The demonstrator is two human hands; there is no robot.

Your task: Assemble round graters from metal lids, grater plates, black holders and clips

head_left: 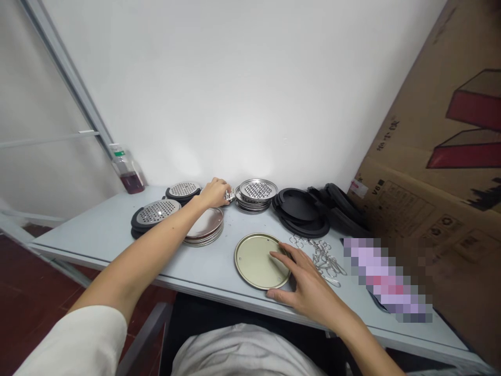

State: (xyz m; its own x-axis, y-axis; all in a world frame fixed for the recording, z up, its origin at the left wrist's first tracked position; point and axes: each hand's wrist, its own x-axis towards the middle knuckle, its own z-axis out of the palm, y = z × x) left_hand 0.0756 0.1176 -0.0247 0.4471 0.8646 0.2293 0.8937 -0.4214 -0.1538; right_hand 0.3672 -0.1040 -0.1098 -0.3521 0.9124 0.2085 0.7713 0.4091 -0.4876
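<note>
Right hand (299, 274) spread at a pale round plate (260, 262), left hand (214, 193) at a perforated disc

The plate lies flat, hollow face up, its circular outline equally wide all round; one small slot sits at the rim farthest left of the right hand, another ahead of its fingers. That hand is wide, thumb by the near edge, fingers over the right side. The perforated disc (230, 195) shows at the left hand's fingertips, mostly covered; whether the hand grips it, I cannot tell. Just right of that hand lies a grater stack (257, 194), top disc face up; just nearer the body, a plate stack (205, 223). Right of the right hand, metal rings (326, 260) lie jumbled. Beyond them, a carton (422, 209) bears slanted Chinese characters and what looks like "V6".
</note>
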